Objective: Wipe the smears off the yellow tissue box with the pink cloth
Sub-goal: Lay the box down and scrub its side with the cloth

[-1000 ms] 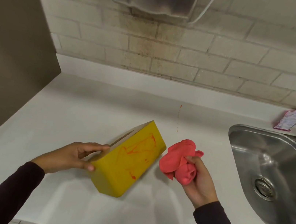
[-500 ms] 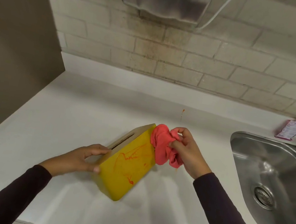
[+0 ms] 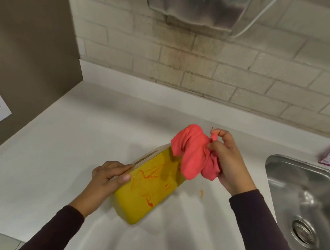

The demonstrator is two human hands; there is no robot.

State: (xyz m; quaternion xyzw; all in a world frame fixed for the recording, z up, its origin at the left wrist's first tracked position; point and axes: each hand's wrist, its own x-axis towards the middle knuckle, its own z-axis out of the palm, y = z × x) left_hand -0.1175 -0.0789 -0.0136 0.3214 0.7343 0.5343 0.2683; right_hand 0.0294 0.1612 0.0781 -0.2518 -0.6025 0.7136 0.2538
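Pink cloth (image 3: 195,150), 1, gripped by right hand (image 3: 230,162); left hand (image 3: 109,175) grips 1 yellow tissue box (image 3: 150,189).

Tissue box (image 3: 148,188): yellow, tilted on counter, red smears on upturned side.
Cloth (image 3: 193,150): pink, bunched, draped over box's far end.

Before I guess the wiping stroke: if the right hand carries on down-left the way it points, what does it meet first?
Probably the smeared face of the yellow tissue box, through the pink cloth the right hand grips.
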